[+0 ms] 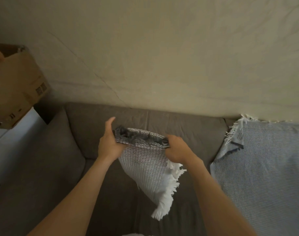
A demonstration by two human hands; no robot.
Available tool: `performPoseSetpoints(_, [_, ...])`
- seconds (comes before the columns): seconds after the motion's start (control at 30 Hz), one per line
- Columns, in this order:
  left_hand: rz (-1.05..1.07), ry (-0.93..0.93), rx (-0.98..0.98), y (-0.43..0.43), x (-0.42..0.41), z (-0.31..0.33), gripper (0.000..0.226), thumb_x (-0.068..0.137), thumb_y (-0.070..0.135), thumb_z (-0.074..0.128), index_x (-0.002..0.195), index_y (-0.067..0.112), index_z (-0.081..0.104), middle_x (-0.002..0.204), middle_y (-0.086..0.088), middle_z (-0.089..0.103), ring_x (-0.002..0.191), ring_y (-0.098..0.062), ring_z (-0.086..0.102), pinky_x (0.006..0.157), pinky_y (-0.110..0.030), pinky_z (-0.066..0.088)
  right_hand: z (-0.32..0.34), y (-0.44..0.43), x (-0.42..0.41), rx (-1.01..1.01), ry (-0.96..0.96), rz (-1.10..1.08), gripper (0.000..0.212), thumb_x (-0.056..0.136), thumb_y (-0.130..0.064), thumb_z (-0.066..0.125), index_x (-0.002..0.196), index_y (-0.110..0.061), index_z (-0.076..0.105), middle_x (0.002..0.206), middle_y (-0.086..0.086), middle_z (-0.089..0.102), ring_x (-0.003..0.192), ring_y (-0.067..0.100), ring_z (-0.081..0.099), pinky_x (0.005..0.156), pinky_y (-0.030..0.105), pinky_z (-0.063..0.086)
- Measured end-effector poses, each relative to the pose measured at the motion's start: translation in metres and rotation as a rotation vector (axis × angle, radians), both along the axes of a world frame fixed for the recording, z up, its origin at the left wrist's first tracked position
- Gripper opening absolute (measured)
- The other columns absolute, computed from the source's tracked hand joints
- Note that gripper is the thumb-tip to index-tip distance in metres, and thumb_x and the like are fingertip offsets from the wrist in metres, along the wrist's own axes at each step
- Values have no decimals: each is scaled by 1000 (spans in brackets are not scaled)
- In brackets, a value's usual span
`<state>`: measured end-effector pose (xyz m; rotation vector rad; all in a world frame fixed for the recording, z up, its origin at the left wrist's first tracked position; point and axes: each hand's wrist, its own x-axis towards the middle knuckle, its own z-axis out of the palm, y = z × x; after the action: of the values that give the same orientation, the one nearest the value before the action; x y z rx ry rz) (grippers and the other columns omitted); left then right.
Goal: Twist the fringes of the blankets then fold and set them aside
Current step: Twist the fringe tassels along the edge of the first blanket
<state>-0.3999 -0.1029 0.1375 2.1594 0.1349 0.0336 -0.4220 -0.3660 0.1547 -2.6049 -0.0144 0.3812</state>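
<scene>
Blanket in hand: a grey-and-white woven blanket (143, 160) is held up over the seat of a grey sofa (60, 167), folded down to a narrow panel that hangs from both hands. Its dark fringe (138, 135) runs along the top edge between the hands, and a white fringe (169, 184) trails off the lower right side. The left hand (109, 143) holds the left corner with one digit sticking up. The other fingers are behind the cloth, so I cannot tell how they lie. The right hand (176, 149) has its fingers curled over the right corner, gripping it.

I judge this one to be in the folding stage, with perhaps a last fold and the setting aside left to do. Whether its strands are twisted is too blurred to say. A pale blue blanket (264, 167) lies spread over the right of the sofa, unfolded, with its white fringe (234, 130) at the upper corner, so it seems not yet dealt with.

Bare seat lies below and to the left of the hands. The blue blanket's edge is near the right forearm, and the sofa back sits just behind the held blanket. A cardboard box (17, 86) stands well apart, beyond the left armrest.
</scene>
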Motion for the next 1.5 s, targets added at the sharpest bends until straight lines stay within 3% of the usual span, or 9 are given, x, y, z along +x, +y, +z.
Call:
performPoseSetpoints(0.13, [37,28,-91,-1,1,8,32,62,28,101,89,26,84,84,13,80,93,-10,76,81,-34,61,0,1,-5,27,-126,-213,21,73,-12,61,92,-21,62,82,-3,65,83,28,61,89,47,53])
performPoseSetpoints(0.47, [-298,-175,-251,-38,5,52,54,63,10,99,70,11,46,63,1,52,63,-8,43,59,-29,34,11,-15,-15,-53,-323,62,58,72,-78,58,107,-34,43,98,-2,57,99,29,55,90,49,48])
performPoseSetpoints(0.63, [-358,-277,-167,-52,-4,75,44,64,10,95,73,10,52,69,-8,59,62,-8,46,58,-32,38,23,17,-18,230,-522,119,63,84,-67,71,128,-23,58,105,-4,72,88,20,69,69,37,54])
performPoseSetpoints(0.8, [-337,-266,-177,-40,-8,80,46,59,20,103,84,14,65,79,-1,71,72,-18,66,62,-30,51,26,25,-22,180,-524,92,8,98,-19,61,103,-12,62,83,-4,60,74,30,59,55,37,39])
performPoseSetpoints(0.93, [-373,-106,-293,-25,-14,65,46,71,17,98,110,24,77,103,10,81,96,-5,76,78,-18,58,26,29,-23,331,-566,78,16,89,-2,55,100,-13,61,89,0,64,78,24,58,62,43,48])
performPoseSetpoints(1.03, [-472,108,-187,-5,-15,36,54,68,24,100,116,31,76,111,18,79,104,0,74,92,-30,61,34,25,-22,415,-640,16,26,91,-3,52,111,-14,65,97,4,69,88,21,65,78,43,55])
performPoseSetpoints(1.13, [-466,174,-89,0,-21,2,69,59,31,105,120,36,72,116,24,76,108,2,71,97,-35,61,59,24,-24,522,-799,-132,25,104,-22,53,80,-25,57,67,-3,57,57,6,53,55,20,41])
performPoseSetpoints(1.33, [-420,108,-94,-16,-26,-17,84,60,32,104,132,39,62,115,36,68,107,20,62,84,-4,50,83,17,-28,640,-961,-219,51,101,-43,67,61,-22,44,52,-9,40,46,5,37,49,21,29])
performPoseSetpoints(1.5, [-369,58,15,-6,-17,-10,61,69,19,93,125,32,71,112,19,76,100,8,68,90,-28,57,73,-1,-36,660,-885,-287,37,96,-47,73,77,-16,64,63,-6,62,56,4,57,55,18,42])
